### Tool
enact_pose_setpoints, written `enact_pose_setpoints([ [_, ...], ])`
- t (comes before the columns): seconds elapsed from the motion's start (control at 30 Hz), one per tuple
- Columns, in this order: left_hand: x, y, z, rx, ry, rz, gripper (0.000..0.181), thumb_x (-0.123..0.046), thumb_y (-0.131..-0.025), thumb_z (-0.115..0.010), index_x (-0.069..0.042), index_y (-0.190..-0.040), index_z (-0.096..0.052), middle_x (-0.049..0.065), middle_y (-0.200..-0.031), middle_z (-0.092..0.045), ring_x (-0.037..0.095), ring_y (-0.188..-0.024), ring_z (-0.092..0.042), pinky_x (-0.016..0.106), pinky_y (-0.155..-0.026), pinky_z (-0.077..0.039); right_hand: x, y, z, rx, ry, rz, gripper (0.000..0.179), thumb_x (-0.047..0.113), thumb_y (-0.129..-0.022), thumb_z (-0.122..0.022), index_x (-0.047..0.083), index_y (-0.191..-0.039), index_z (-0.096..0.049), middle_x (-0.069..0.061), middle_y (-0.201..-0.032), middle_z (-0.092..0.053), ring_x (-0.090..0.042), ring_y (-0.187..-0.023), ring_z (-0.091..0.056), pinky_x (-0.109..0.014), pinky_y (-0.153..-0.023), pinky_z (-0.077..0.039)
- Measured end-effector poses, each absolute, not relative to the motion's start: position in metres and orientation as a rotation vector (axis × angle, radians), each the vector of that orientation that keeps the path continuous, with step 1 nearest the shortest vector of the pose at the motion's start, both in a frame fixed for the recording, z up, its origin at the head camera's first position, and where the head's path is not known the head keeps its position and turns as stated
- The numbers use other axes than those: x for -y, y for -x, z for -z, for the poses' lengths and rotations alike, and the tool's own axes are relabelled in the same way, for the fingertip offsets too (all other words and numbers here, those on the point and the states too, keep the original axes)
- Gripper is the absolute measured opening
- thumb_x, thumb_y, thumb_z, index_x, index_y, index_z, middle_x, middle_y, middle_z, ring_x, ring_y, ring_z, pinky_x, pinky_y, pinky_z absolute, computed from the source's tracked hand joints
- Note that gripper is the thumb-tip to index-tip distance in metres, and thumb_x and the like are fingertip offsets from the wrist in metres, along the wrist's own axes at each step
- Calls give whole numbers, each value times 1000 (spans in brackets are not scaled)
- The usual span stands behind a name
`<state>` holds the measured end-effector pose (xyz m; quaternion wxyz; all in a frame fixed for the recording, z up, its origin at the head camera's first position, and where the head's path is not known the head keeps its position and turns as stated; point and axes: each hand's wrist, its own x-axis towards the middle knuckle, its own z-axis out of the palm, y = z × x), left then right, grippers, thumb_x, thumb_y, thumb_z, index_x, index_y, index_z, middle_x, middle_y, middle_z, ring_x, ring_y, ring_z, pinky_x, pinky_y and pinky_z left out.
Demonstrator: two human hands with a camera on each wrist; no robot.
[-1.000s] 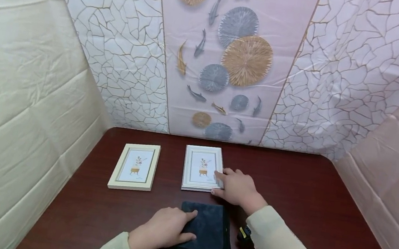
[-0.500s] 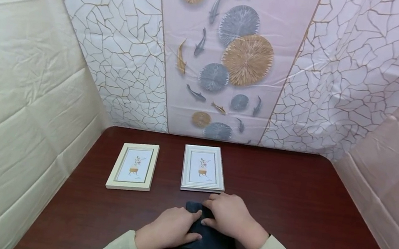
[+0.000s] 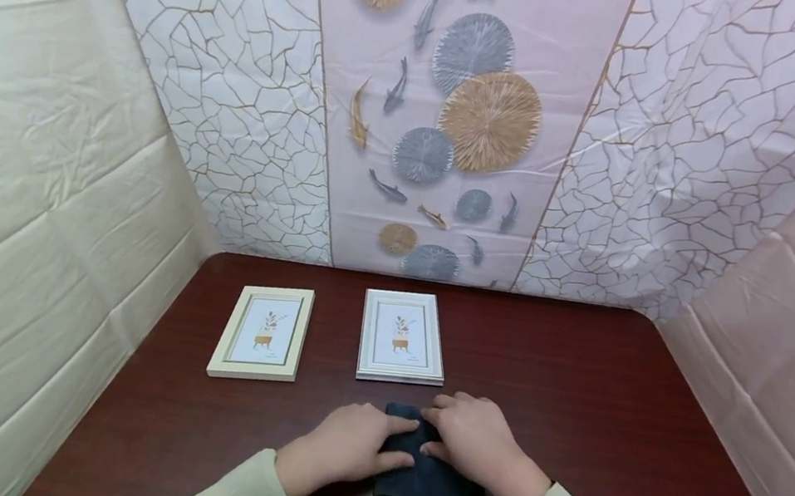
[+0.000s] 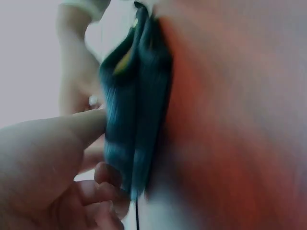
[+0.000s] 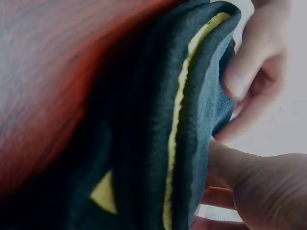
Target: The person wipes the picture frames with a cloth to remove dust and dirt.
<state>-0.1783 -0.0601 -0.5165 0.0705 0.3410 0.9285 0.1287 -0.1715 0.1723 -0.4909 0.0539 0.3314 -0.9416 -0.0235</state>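
A folded dark blue cloth (image 3: pixel 432 491) lies on the table in front of the person, with black edging and a yellow layer showing between the folds. My left hand (image 3: pixel 347 447) rests on its left side, index finger and thumb stretched over the top. From the right, my right hand (image 3: pixel 480 447) touches the upper part with thumb and fingers spread. The left wrist view is blurred; there the cloth (image 4: pixel 127 110) shows edge-on beside the left hand's fingers. Close up in the right wrist view, the stacked layers of the cloth (image 5: pixel 192 110) are visible, both hands touching it.
Beyond the cloth lies a white picture frame (image 3: pixel 402 337), flat on the dark red table (image 3: pixel 573 405). A cream picture frame (image 3: pixel 261 332) lies further left. Patterned fabric (image 3: pixel 452 121) hangs along the table's back edge, with pale quilted sides (image 3: pixel 67 238) flanking it.
My right hand has left the white frame's corner and come down onto the cloth. With both hands on it, the cloth has slid a little to the right.
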Motion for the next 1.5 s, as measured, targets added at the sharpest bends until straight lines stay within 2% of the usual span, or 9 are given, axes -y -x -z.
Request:
enact_pose_setpoints([
  [0.1, 78, 196, 517, -2899, -1011, -472, 46, -53, -108, -69, -31, -148, -73, -5, -117, -81, 13, -94, -76, 37, -74, -61, -169, 171, 489, 2871, -1009, 70, 47, 51, -87, -93, 20, -121, -85, 2, -110, -76, -20, -90, -68, -40, -68, -59],
  [0.17, 90, 207, 516, -3008, -964, -485, 40, -47, -108, -71, -27, -142, -77, -3, -112, -80, 15, -91, -76, 39, -72, -61, -167, 171, 488, 2872, -1019, 47, 47, 49, -87, -93, 20, -122, -85, 2, -108, -74, -19, -89, -66, -39, -67, -58],
  [0.2, 96, 212, 514, -3068, -938, -480, 37, -44, -108, -73, -24, -139, -79, -1, -116, -79, 18, -94, -76, 41, -74, -62, -166, 170, 488, 2871, -1024, 30, 46, 48, -87, -93, 19, -122, -85, 2, -106, -73, -19, -88, -65, -39, -66, -58],
  [0.3, 107, 225, 511, -3188, -822, -458, 33, -40, -106, -76, -20, -132, -82, 1, -104, -75, 21, -81, -72, 42, -70, -60, -162, 170, 486, 2862, -1044, -32, 42, 45, -91, -91, 18, -123, -85, 2, -101, -69, -18, -86, -65, -38, -65, -57],
  [0.4, 111, 237, 511, -3226, -734, -445, 32, -39, -105, -78, -19, -130, -84, 1, -100, -71, 19, -74, -68, 39, -66, -59, -155, 171, 486, 2862, -1039, -66, 37, 43, -97, -86, 17, -124, -84, 2, -99, -68, -16, -82, -66, -37, -64, -57],
  [0.53, 109, 247, 514, -3208, -661, -426, 33, -40, -105, -78, -19, -130, -83, 3, -105, -71, 20, -80, -71, 40, -72, -61, -144, 174, 492, 2848, -1014, -11, 32, 43, -99, -83, 16, -118, -84, 2, -96, -66, -13, -75, -66, -35, -62, -57],
  [0.83, 104, 257, 523, -3141, -584, -403, 40, -40, -106, -77, -18, -139, -78, 6, -129, -74, 24, -107, -75, 44, -89, -62, -134, 179, 503, 2851, -983, 13, 28, 43, -93, -90, 17, -99, -83, 3, -84, -55, -11, -65, -56, -33, -57, -53],
  [1.13, 105, 265, 519, -3048, -609, -465, 48, -37, -111, -70, -16, -154, -67, 9, -143, -67, 26, -117, -72, 46, -95, -60, -131, 189, 503, 2989, -908, -187, 25, 36, -92, -93, 17, -101, -79, 3, -92, -63, -16, -68, -62, -39, -61, -55],
  [1.5, 105, 263, 524, -3030, -639, -470, 48, -38, -112, -68, -17, -155, -66, 10, -147, -64, 27, -122, -70, 46, -99, -59, -145, 183, 501, 2956, -873, -256, 20, 32, -94, -90, 19, -104, -79, 2, -97, -69, -16, -70, -65, -38, -61, -56],
])
